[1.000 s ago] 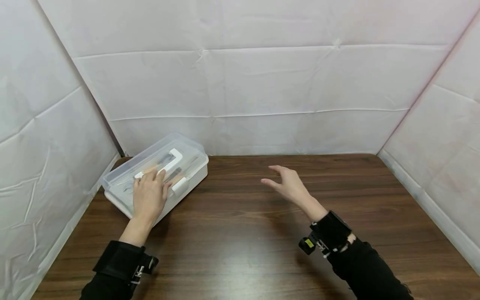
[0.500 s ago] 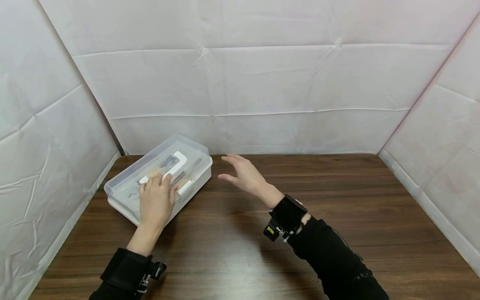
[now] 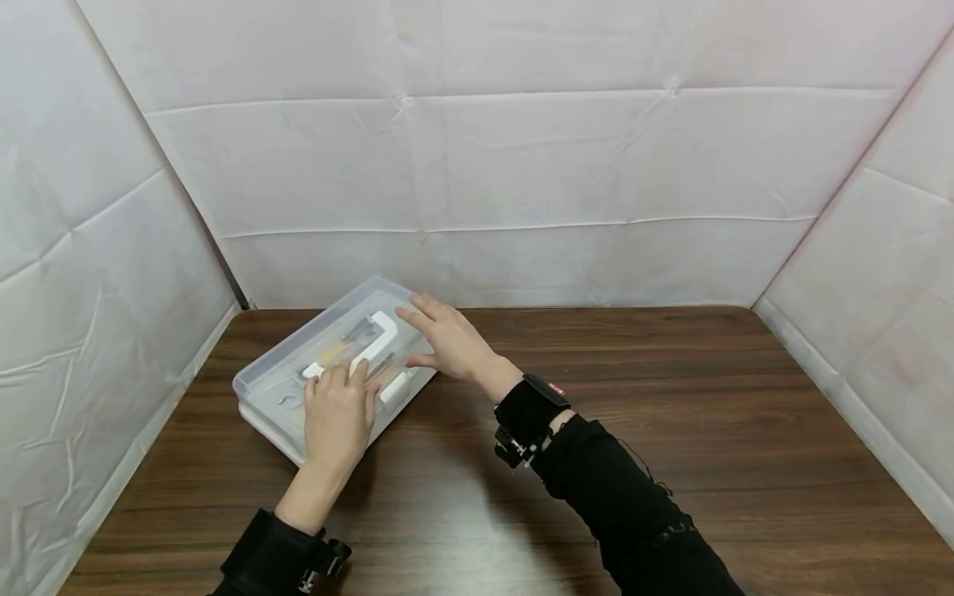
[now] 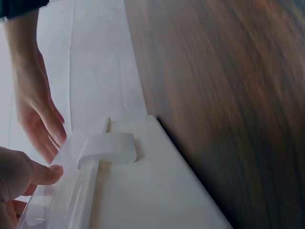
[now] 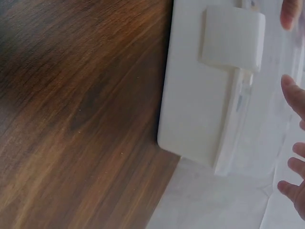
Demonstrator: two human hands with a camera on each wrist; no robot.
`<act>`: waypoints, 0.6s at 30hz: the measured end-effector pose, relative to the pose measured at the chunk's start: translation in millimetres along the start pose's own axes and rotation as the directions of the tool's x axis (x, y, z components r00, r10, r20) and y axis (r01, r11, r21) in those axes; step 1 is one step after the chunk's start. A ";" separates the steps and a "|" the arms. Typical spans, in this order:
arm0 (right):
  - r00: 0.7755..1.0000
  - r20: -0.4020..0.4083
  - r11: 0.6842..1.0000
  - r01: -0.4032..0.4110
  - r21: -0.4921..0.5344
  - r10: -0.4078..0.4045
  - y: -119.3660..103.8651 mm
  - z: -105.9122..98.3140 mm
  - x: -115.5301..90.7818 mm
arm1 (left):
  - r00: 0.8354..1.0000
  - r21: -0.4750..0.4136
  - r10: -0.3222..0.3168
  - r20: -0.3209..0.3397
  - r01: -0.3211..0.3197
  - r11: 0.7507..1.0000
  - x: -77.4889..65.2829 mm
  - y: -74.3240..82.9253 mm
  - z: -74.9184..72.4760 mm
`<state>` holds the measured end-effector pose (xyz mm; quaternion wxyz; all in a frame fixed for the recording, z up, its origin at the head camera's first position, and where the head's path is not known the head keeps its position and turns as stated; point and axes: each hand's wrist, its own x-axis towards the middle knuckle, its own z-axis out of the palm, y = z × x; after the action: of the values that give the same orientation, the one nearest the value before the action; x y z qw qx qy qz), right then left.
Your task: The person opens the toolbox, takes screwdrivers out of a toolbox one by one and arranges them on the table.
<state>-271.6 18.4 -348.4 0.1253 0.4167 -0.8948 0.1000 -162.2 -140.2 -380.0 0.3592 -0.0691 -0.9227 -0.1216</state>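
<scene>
A white storage box with a clear lid lies slantwise on the table. Its lid carries a white handle, and a white latch clips over the near long side. My left hand is on the lid with bent fingers over the near part of the handle, its thumb by the lid's edge in the left wrist view. Behind the hand, the fingertips' hold is partly hidden. My right hand reaches over the box's right end, fingers spread and thumb apart.
Through the lid show several small items, one yellowish and others grey. The brown wooden table extends to the right of the box. White sheeting stands behind the table and on both sides.
The box has slid right and a little nearer, together with my left hand. My right hand has moved left from above the table to the right end of the box.
</scene>
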 end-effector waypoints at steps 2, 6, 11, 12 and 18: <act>1.000 0.011 1.000 0.015 0.002 -0.015 1.1 1.8 -2.1 | 1.000 0.000 0.007 0.007 -0.007 1.000 -1.4 5.3 1.3; 0.999 -0.010 0.999 0.042 0.027 -0.042 7.1 6.3 -10.1 | 1.000 0.003 0.023 0.003 -0.023 1.000 -2.9 13.9 4.2; 0.997 -0.070 0.994 0.021 0.105 -0.013 14.3 9.0 -23.5 | 0.999 0.019 0.033 0.025 -0.033 0.999 -3.2 23.4 5.8; 0.997 -0.079 0.993 0.010 0.121 0.000 15.4 9.0 -26.3 | 0.999 0.021 0.034 0.034 -0.035 0.999 -3.2 25.3 6.0; 0.985 -0.163 0.981 -0.018 0.191 0.050 20.0 7.5 -41.6 | 0.996 0.025 0.044 0.080 -0.046 0.999 -3.2 38.1 5.2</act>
<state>-262.2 58.9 -369.8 0.1580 0.4015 -0.8746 0.2213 -155.1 -102.3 -379.2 0.3260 -0.0898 -0.9360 -0.0980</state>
